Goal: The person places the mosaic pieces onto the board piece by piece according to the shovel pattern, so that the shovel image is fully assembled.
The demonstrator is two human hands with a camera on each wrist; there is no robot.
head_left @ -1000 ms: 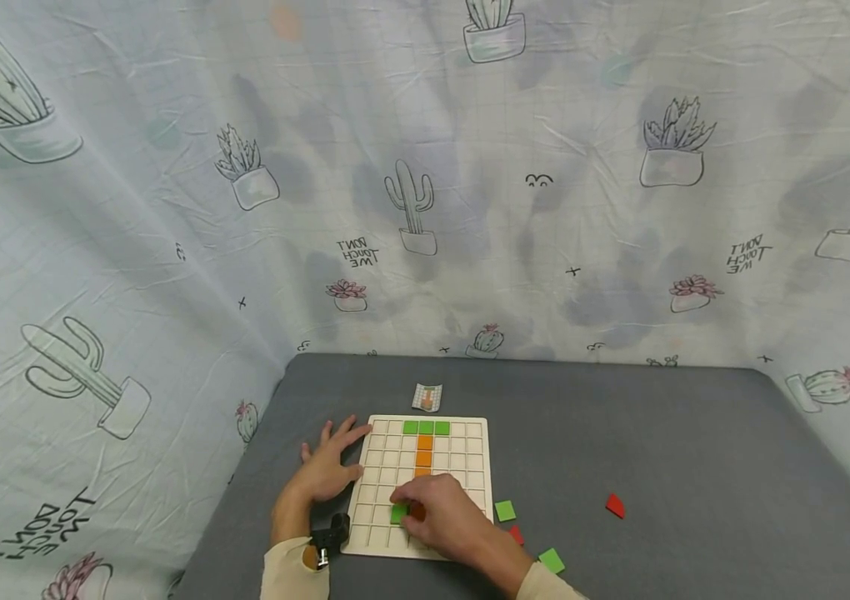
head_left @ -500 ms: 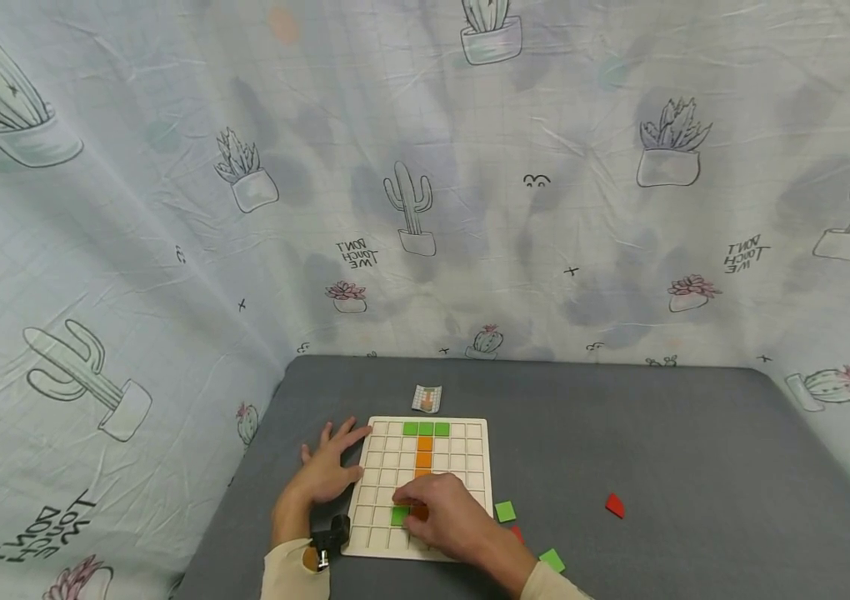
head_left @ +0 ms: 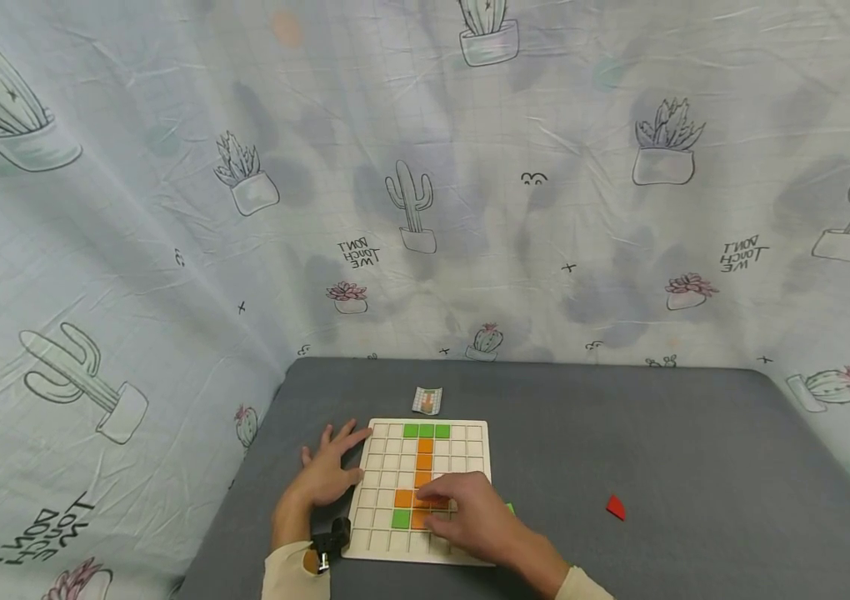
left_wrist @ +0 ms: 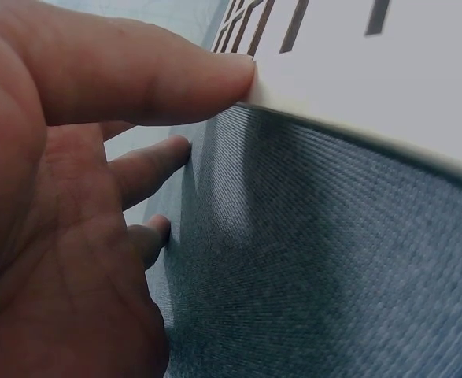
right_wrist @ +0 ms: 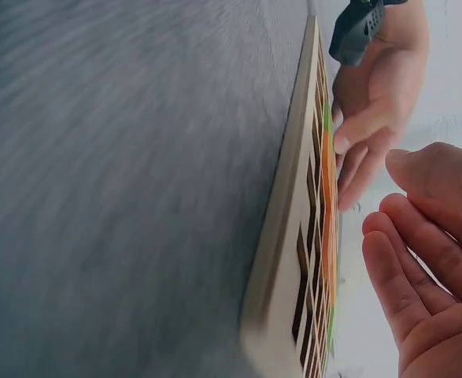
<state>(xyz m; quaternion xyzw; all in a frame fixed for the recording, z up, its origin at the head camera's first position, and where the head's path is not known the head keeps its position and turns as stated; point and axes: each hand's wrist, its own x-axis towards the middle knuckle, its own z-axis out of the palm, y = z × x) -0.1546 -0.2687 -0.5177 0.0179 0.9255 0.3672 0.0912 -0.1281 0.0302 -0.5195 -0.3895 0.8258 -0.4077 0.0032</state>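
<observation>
A pale wooden grid board [head_left: 376,475] lies on the table. Three green tiles [head_left: 427,431] fill part of its far row, with a column of orange tiles [head_left: 425,461] running toward me. Nearer are an orange tile [head_left: 403,498] left of the column and a green tile [head_left: 401,518]. My left hand [head_left: 325,473] is spread at the board's left side, the thumb touching its edge in the left wrist view. Above the near part of the board hovers my right hand [head_left: 473,512], fingers loosely bent with nothing between them in the right wrist view; it hides some squares.
Beyond the board lies a small printed card [head_left: 427,401]. To the right is a red piece with a curved side [head_left: 616,507]. A green tile [head_left: 511,507] peeks out beside the right hand. A patterned cloth [head_left: 545,208] hangs behind the grey table [head_left: 567,442].
My right hand has moved right and away from the left orange tile, which now shows fully in its square. It now covers loose pieces right of the board. The left hand has stayed put.
</observation>
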